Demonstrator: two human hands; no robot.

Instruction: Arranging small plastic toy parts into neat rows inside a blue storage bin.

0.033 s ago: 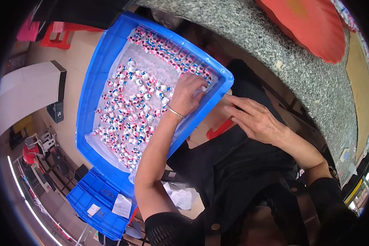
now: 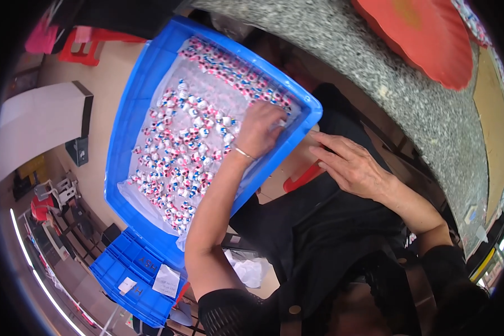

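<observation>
While the left hand (image 2: 259,129) is inside the blue bin (image 2: 115,157) near its right-hand corner, its fingers curl inward, too blurred to tell whether that grip holds anything. Just outside the corner, the right hand (image 2: 348,167) has fingers nearly straight; its grip is unclear too. Small figures (image 2: 175,161) lie scattered on a white sheet (image 2: 210,84), others packed along the upper-right wall; they look light, hard and smooth, probably best pinched around the body.

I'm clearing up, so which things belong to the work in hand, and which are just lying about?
In use:
blue tray
white liner
small pink, white and blue pieces by the left hand

Seemingly lying about:
red scalloped dish
lower blue crate
crumpled white sheet
</observation>
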